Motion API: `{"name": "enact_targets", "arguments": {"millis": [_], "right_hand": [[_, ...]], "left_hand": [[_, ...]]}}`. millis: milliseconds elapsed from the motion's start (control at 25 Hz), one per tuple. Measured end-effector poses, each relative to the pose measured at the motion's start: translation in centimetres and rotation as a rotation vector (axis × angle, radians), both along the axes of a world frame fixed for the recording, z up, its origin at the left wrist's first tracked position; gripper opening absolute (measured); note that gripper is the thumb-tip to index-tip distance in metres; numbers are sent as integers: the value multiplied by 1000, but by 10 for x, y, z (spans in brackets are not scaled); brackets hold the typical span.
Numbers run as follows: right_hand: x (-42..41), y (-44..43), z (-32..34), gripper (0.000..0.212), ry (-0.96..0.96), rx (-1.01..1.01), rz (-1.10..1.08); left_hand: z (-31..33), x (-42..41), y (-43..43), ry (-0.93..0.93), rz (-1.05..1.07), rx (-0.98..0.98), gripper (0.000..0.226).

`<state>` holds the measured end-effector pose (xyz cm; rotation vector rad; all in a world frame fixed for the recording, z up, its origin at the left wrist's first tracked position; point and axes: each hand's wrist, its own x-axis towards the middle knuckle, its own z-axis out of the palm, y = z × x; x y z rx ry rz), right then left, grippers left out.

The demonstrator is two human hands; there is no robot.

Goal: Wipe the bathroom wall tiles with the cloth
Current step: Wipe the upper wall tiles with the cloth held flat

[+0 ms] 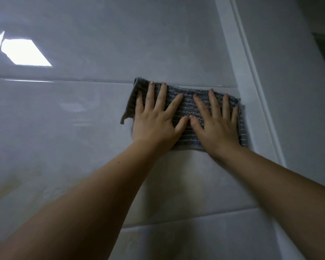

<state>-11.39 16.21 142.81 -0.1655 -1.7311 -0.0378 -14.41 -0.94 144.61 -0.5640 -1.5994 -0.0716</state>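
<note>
While both hands lie flat upon it, the cloth (pixel 188 106), grey with pale stripes, is spread against the tiles (pixel 83 119) just off the centre of the view toward 1 o'clock. Its upper edge runs along a horizontal joint (pixel 64 80) between two tiles. Its edge at 9 o'clock is curled away from the wall, with the corner at 8 o'clock hanging loose. Its edge at 3 o'clock reaches a white trim (pixel 251 91), though whether the two touch cannot be told. The left hand (pixel 156 121) covers the cloth's 9 o'clock half, with fingers straight and spread toward 12 o'clock and the thumb toward 2 o'clock. The right hand (pixel 218 126) covers the 3 o'clock half, with fingers likewise straight and fanned toward 12 o'clock and the thumb toward 10 o'clock. Both thumb tips meet near the cloth's middle. Neither hand curls round the cloth: each presses it to the wall with open palm and extended fingers. Both bare forearms enter the view from 7 and 4 o'clock. The trim descends from 12 toward 4 o'clock and parts the tiles from a plain wall (pixel 298 91) at 3 o'clock. A bright reflection (pixel 24 53) lies on the glossy upper tile at 10 o'clock. A second joint (pixel 195 218) crosses below the forearms at 5 o'clock.
</note>
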Motion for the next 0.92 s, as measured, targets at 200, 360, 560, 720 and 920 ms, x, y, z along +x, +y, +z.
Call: {"name": "enact_targets", "arguments": {"millis": [200,360,560,720,920], "right_hand": [[-10,-57,-19,68,11,34,16],[-20,-116,-24,67,24,72,32],[-30,-187,-26,67,35,110,60],[-39,-241,-30,67,28,142,79],[-48,-289,-37,65,41,180,93]], "left_hand": [[-19,-9,-62,6,12,0,67],[-28,-16,-122,-12,34,30,68],[-37,-26,-193,-20,39,68,68],[-45,-37,-248,-10,54,112,69],[-57,-46,-297,11,54,151,68]]}}
